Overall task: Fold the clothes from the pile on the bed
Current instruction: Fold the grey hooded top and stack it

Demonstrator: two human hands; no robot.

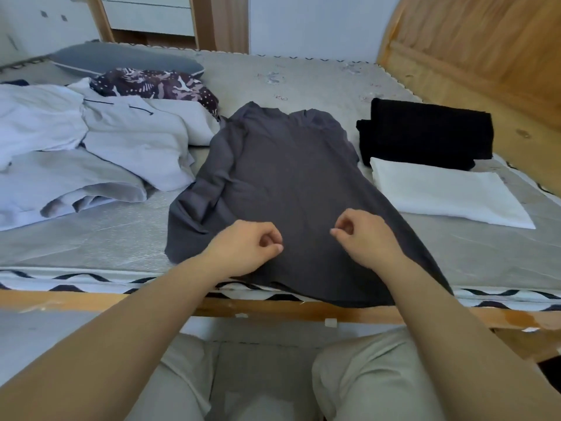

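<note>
My legs (267,387) in pale trousers, nearest, at the wooden bed rail (91,299).

Both forearms reach out over the rail. My left hand (246,247) and right hand (364,238) sit over the near part of the dark grey shirt (282,177), a short gap between them. Fingers of both are curled in, thumb tips meeting the fingertips. Whether either hand pinches any cloth, I cannot tell; nothing visibly lifted between the fingers.

The shirt lies spread on the mattress (106,238), neck end far, hem near. Its near edge hangs over the mattress edge and onto the rail. Left sleeve folded in along the body, bunched in wrinkles on the left side.

Right of the shirt: a folded white piece (449,196), flat. Just beyond it, partly resting on its far edge, a folded black piece (425,132).

Left of the shirt: the unfolded pile (91,141), pale grey and white garments, rumpled, one with thin dark trim lines. At the pile's far side, a dark patterned garment (158,85), spots and leaf shapes.

Farther left, a grey pillow (121,59). Far right, the wooden headboard (485,50).
</note>
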